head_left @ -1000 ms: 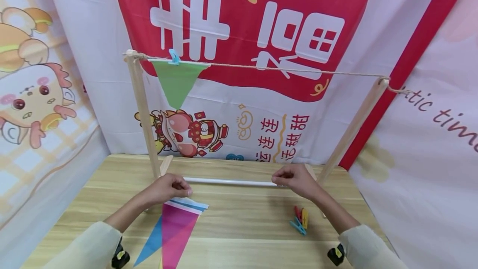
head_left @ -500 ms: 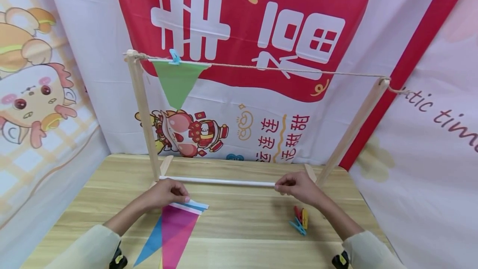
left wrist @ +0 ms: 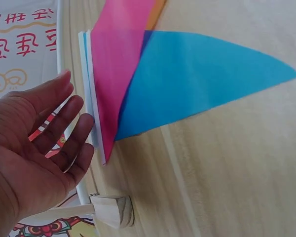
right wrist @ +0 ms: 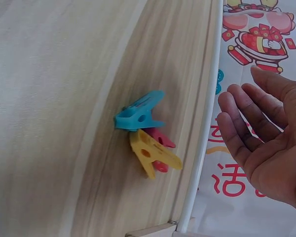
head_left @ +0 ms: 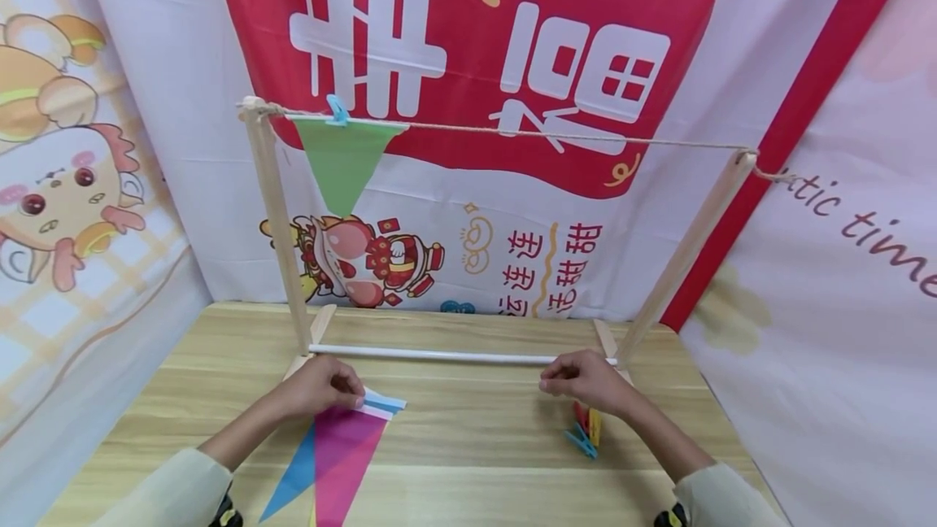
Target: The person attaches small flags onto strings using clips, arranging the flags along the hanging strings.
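Observation:
My left hand (head_left: 325,387), fingers loosely bent and thumb apart, is right at the white top edges of a small stack of pennants. A pink pennant (head_left: 346,458) lies over a blue pennant (left wrist: 197,79), and an orange edge shows beneath in the left wrist view. Nothing is between the fingers of my right hand (head_left: 586,381), which hovers over the far end of a clothespin cluster. That cluster has a blue clothespin (right wrist: 140,114), a yellow clothespin (right wrist: 150,153) and a partly covered red clothespin (right wrist: 160,138).
A twine line (head_left: 512,133) runs between two wooden posts, the left post (head_left: 276,218) and the right post (head_left: 688,254). From it hangs a green pennant (head_left: 342,169) under a light blue clothespin (head_left: 337,110). A white rod (head_left: 439,355) joins the post bases on the wooden table (head_left: 468,437).
Both hands have moved down toward me, the left along the pennants' top edges, the right from the white rod to the clothespins. The pennants and clothespins stay put.

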### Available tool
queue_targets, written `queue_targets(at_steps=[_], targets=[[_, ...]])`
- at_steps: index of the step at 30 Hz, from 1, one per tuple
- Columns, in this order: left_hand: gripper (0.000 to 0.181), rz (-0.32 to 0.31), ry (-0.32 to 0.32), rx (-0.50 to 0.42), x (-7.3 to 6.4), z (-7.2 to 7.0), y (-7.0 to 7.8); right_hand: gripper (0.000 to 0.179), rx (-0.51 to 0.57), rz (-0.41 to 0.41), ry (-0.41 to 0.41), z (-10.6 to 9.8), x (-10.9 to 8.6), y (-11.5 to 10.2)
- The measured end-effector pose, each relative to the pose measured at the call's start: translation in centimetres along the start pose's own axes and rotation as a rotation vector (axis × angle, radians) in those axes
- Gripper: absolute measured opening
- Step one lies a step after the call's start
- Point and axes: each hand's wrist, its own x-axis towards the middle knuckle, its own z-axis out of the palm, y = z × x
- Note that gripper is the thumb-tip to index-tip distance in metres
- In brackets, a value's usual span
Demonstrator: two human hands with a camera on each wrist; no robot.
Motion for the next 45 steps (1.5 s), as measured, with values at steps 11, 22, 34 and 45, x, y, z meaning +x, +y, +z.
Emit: queue_targets(at_steps=[11,22,34,45], targets=[[0.011,0.003,0.046,0.063,0.0,0.3,-0.7,0.021,0.02,0.008,0.002,0.4,-1.0,0.9],[0.012,-0.02,0.068,0.087,-0.2,0.4,-1.2,0.023,0.025,-0.018,0.043,-0.2,-1.9,2.4],[0.014,0.002,0.09,0.175,-0.1,0.7,-1.9,0.022,-0.033,0.065,0.11,-0.9,-3.6,4.7],[0.018,0.041,0.123,0.326,0.1,0.6,-1.8,0.019,-0.083,0.213,0.175,-1.3,-4.4,5.4]])
